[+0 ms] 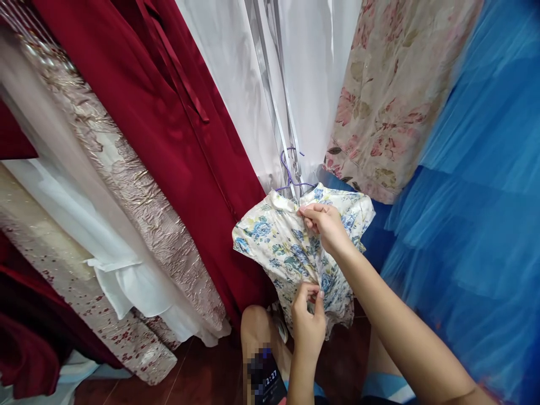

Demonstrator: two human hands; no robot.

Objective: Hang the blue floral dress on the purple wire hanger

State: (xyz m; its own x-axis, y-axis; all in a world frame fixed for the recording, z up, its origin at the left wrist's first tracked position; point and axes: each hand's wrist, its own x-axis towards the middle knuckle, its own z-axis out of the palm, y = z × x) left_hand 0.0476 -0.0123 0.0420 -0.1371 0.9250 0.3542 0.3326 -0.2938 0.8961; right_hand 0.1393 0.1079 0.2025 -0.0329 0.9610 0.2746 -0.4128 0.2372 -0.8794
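A cream blouse (259, 236) printed with blue flowers and green leaves hangs in front of me on a purple wire hanger (291, 181). Just below its neckline, my right hand (327, 225) pinches the fabric at the front between thumb and fingers. Lower down on the same front line, my left hand (309, 315) also pinches the cloth, which is gathered into creases between the two hands. Whatever small fastening may lie under my fingertips is hidden.
Behind the blouse hang a dark red dress (177, 152), a white dress (312, 67) with grey ribbons (274, 107), a pink floral dress (379, 112) and a blue tulle dress (476, 225). More gowns hang at left. A phone (266, 377) rests by my leg, above a brown tiled floor (185, 371).
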